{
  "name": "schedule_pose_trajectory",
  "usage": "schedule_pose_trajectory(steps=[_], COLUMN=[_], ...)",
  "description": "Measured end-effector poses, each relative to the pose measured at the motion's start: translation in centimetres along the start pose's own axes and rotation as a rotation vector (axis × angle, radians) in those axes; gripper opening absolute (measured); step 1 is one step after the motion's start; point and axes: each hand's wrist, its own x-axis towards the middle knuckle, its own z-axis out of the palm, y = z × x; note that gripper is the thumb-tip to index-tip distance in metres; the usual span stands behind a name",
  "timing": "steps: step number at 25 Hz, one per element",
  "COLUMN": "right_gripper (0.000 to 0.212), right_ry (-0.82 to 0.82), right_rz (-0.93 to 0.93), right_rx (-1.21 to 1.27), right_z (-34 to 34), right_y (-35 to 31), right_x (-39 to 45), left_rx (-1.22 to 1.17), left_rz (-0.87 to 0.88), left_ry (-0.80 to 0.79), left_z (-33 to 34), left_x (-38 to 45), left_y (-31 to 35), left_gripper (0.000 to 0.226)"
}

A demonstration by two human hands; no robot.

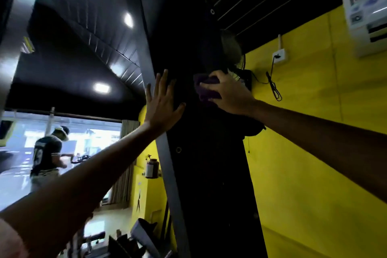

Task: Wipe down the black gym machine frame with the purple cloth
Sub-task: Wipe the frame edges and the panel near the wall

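One tall black machine frame [201, 163] is seen rising through the middle of the view, with a grey strip running up its left edge. Two bare hands are raised against it. The left hand [162, 102] is laid flat on the frame's left side, its fingers straight and spread, with nothing held. The right hand [228, 92] is pressed against the frame slightly higher and to the right, its fingers curled over one purple cloth [206, 88], which is bunched between palm and black surface; only the cloth's left part is shown beyond the fingers. One black wall fan [235, 56] is partly hidden behind the frame, just above and behind the right hand. On the yellow wall [314, 132] one white socket [279, 55] is mounted, and one black cord [273, 81] is hung from it in a loop. One white unit [368, 12] is fixed at the upper right corner. Two bright ceiling lights [128, 20] are counted in the dark ceiling. One other person [49, 155] in a dark jersey is seen at the lower left, before a bright window. One dark jar [151, 168] is set on a yellow ledge beside the frame.
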Motion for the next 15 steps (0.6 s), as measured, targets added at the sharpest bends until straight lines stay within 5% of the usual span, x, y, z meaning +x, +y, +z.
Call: schedule_pose_trajectory(steps=[6, 15], right_gripper=[0.052, 0.047], right_ry=[0.018, 0.193], right_rz=[-0.017, 0.142], right_rx=[0.039, 0.154], right_z=[0.4, 1.9], right_y=[5.1, 11.0], right_x=[1.2, 4.9], left_rx=[0.218, 0.429], left_rz=[-0.097, -0.070], left_ry=[-0.084, 0.050], left_z=[0.8, 1.3], left_x=[5.1, 11.5], left_y=[1.2, -1.2], left_gripper=[0.079, 0.069])
